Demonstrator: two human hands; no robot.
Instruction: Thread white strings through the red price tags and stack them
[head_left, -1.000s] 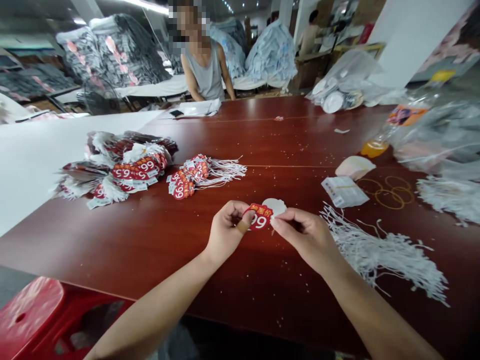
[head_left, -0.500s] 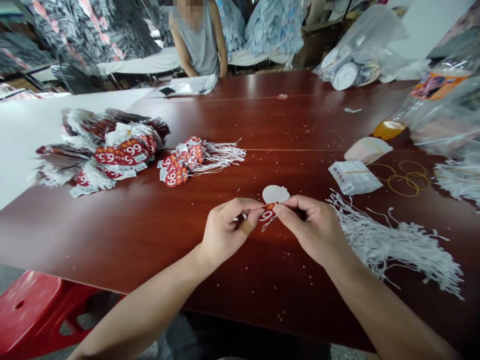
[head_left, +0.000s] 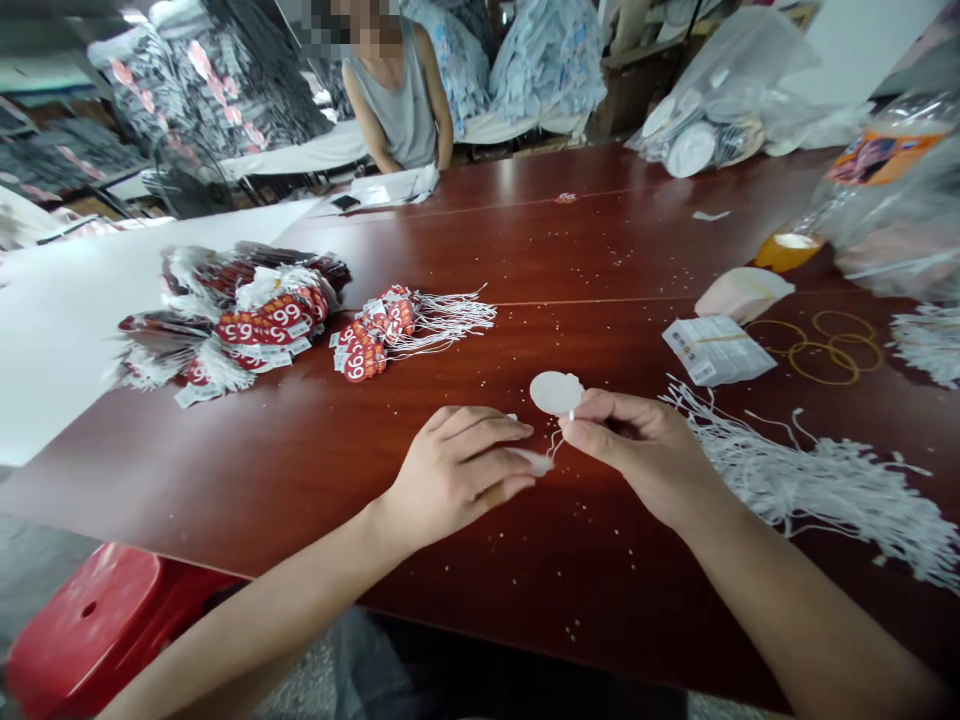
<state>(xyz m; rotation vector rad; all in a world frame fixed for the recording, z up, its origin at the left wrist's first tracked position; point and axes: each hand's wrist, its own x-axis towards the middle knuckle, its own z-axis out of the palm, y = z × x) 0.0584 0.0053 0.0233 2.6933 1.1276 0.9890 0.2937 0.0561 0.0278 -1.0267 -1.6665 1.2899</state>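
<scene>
Red "99" tags [head_left: 365,358] bundled beyond both hands' [head_left: 450,470] white-string [head_left: 556,440] grip.

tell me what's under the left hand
A tag pokes out white-side-up from under the left hand, with a thin string beside it; its printed face and the rest are covered.

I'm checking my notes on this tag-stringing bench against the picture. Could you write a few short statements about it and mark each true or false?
1. The right hand pinches a thin white string. True.
2. The left hand lies flat and empty. False: its fingers pinch a tag.
3. A pile of loose white strings lies right of the hands. True.
4. Strung red tags lie beside the rubber bands. False: they lie across the table, to the left.
</scene>
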